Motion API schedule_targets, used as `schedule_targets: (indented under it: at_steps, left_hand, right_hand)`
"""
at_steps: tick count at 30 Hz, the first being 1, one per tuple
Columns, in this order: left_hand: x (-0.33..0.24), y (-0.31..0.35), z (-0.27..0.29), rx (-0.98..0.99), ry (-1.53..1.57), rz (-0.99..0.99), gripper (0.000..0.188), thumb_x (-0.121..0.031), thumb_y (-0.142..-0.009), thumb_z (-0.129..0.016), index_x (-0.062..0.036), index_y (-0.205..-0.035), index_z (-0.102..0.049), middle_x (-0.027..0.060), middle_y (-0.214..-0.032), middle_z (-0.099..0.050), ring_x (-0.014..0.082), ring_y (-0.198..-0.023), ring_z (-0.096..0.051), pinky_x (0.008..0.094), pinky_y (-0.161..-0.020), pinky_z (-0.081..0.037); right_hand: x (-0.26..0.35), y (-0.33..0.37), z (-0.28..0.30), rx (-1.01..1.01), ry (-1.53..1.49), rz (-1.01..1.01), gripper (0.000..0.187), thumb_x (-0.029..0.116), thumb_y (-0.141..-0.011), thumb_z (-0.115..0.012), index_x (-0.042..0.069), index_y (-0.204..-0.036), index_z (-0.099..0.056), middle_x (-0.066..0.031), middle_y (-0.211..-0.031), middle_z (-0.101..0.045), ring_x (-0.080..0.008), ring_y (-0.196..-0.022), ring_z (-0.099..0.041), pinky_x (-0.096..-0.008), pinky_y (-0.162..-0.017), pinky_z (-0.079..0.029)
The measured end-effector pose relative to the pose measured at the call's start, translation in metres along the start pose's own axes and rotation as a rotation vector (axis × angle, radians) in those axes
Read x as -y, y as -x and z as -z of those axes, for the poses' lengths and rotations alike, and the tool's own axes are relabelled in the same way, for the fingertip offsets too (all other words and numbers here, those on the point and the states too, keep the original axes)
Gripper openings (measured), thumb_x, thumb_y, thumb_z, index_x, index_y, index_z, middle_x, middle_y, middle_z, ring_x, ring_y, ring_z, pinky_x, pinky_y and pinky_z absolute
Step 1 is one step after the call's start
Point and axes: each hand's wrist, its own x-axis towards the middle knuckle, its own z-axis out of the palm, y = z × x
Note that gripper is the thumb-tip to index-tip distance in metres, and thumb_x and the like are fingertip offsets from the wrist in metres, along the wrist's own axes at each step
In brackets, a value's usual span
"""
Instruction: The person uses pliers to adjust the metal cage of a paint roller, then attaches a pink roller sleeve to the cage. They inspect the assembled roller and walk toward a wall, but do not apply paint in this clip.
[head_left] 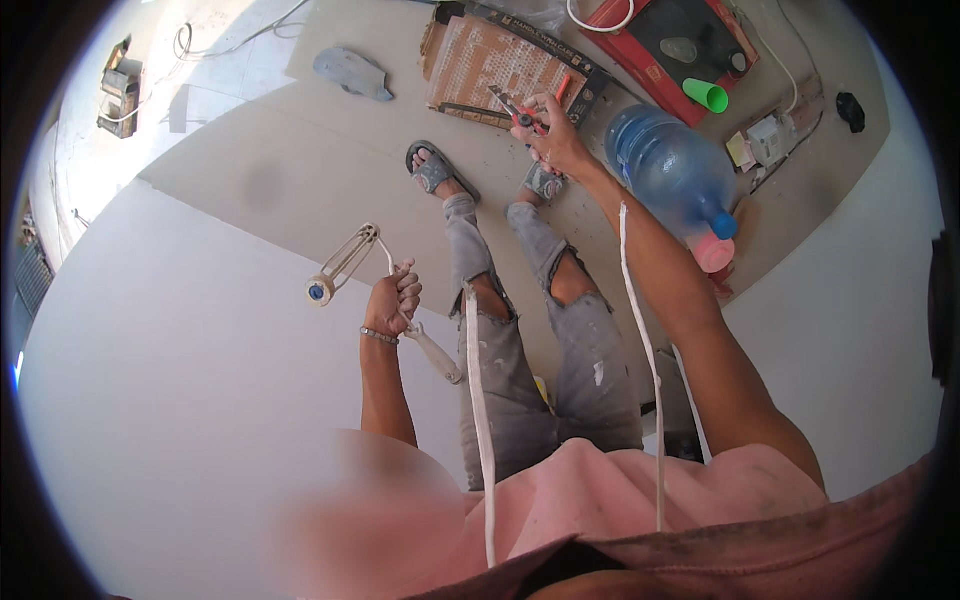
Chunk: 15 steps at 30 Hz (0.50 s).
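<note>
My left hand [396, 297] is closed around the metal shaft of a small paint-roller frame [345, 262], its pale handle [436, 352] sticking out below the fist. My right hand [555, 138] is stretched forward and grips red-handled pliers [522, 112] above my sandalled feet [437, 169]. Two white cords [478, 400] hang down in front of my pink shirt. I look down past torn grey jeans [580, 350] at the floor.
A large blue water bottle [672, 168] with a pink cap lies right of my right arm. A flattened cardboard box [500, 62], a red case [668, 50] with a green cup [706, 95], a grey trowel-like piece [350, 72] and cables lie on the floor. White wall surfaces flank both sides.
</note>
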Motion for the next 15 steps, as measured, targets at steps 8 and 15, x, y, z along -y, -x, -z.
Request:
schedule_targets:
  at_steps: [8,15]
  left_hand:
    - [0.006,-0.011,-0.007,0.023,0.008,0.019,0.013,-0.012,-0.108,-0.043,-0.0085,-0.118,-0.050,-0.0051,-0.070,-0.031,0.0046,-0.053,-0.029,0.0185,-0.036,-0.020]
    - [0.013,-0.009,-0.010,0.030,-0.003,0.014,0.013,-0.009,-0.107,-0.041,-0.0074,-0.117,-0.049,-0.0053,-0.069,-0.032,0.0048,-0.053,-0.029,0.0185,-0.037,-0.021]
  right_hand:
    - [-0.017,-0.010,0.000,0.062,-0.119,-0.075,0.028,0.017,-0.091,-0.074,0.006,-0.107,-0.053,-0.0037,-0.088,-0.061,-0.0070,-0.050,-0.050,-0.0255,-0.033,-0.037]
    - [-0.014,-0.004,-0.003,0.027,-0.091,-0.148,0.031,0.023,-0.085,-0.082,0.007,-0.085,-0.055,-0.0024,-0.068,-0.056,-0.0066,-0.043,-0.047,-0.0246,-0.033,-0.038]
